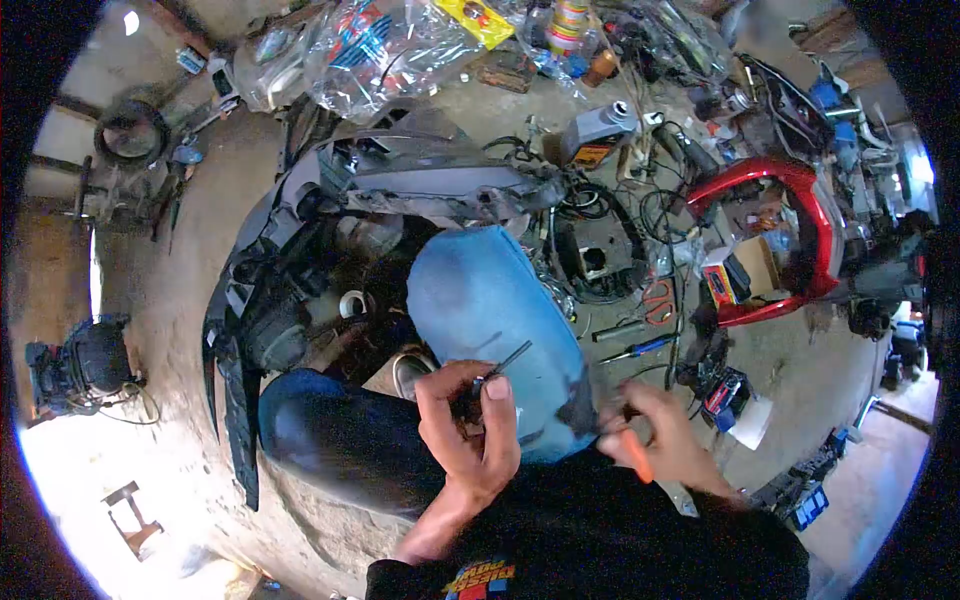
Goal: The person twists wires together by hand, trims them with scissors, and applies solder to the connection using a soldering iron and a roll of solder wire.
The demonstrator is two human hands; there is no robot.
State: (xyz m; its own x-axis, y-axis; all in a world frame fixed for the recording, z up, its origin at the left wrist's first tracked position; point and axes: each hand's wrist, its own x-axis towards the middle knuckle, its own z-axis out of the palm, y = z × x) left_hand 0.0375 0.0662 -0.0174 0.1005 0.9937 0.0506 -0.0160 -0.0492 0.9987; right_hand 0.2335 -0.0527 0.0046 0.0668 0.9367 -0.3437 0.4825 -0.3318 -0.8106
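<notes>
My left hand (468, 425) is closed, with a thin dark metal rod (513, 357) pinched between thumb and fingers. The rod points up and to the right over my blue-clad knee (480, 290); its lower end is hidden in my fingers. To the right, my right hand (665, 432) is curled around an orange-handled tool (636, 457). Motion smears that hand, and the tool's kind does not show. Beyond my left hand lies a large black and grey plastic body panel (420, 185), curving round to the left. A roll of tape (353, 304) rests inside its curve.
On the floor at right are scissors (658, 302), a blue screwdriver (640, 348), a red fairing (825, 230) and a small open box (745, 272). A grey bottle (598, 132) and plastic bags (375, 60) lie farther back. Cables tangle between them.
</notes>
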